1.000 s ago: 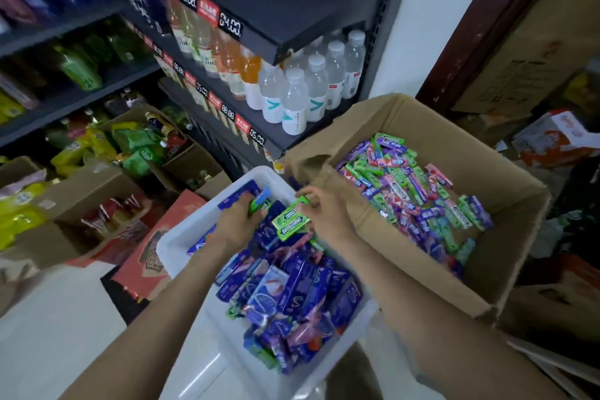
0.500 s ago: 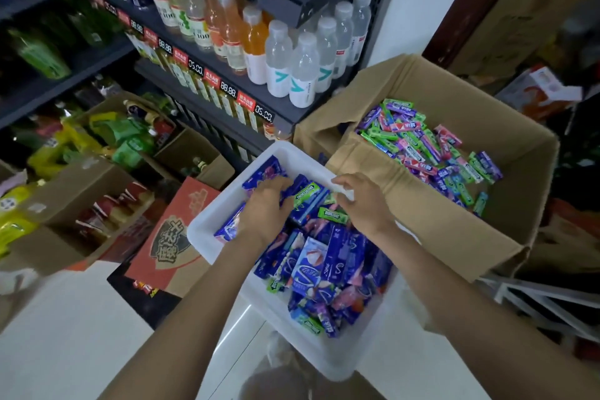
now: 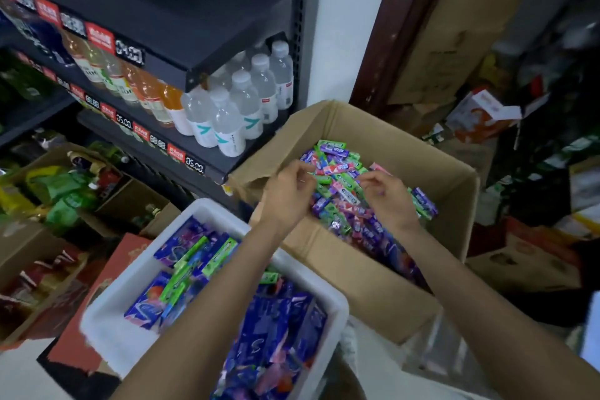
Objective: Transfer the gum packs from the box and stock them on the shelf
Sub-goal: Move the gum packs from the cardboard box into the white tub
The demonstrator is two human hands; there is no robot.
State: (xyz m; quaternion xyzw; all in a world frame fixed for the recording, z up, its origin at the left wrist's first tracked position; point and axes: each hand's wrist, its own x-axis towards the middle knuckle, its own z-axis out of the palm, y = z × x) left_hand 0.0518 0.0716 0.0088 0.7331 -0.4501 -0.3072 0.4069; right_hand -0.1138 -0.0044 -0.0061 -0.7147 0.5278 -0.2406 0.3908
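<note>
A pile of green, purple and pink gum packs [image 3: 339, 172] fills the open cardboard box [image 3: 341, 266]. Both my hands hover over that pile. My left hand [image 3: 287, 193] has its fingers loosely curled just above the packs and holds nothing that I can see. My right hand [image 3: 391, 199] curls its fingertips down onto the packs; whether it pinches one is unclear. In front of the box stands a white bin [image 3: 207, 209] with blue wrapped packs and a few green gum packs [image 3: 220, 251] on top.
A dark shelf [image 3: 181, 152] with price tags carries water bottles [image 3: 227, 126] and orange drinks just left of the box. Open cartons of snacks [image 3: 65, 191] crowd the floor at the left. More boxes [image 3: 480, 113] are stacked at the right.
Both hands left the white bin and moved right, over the cardboard box. The green packs they handled now lie in the bin. The camera has swung toward the box.
</note>
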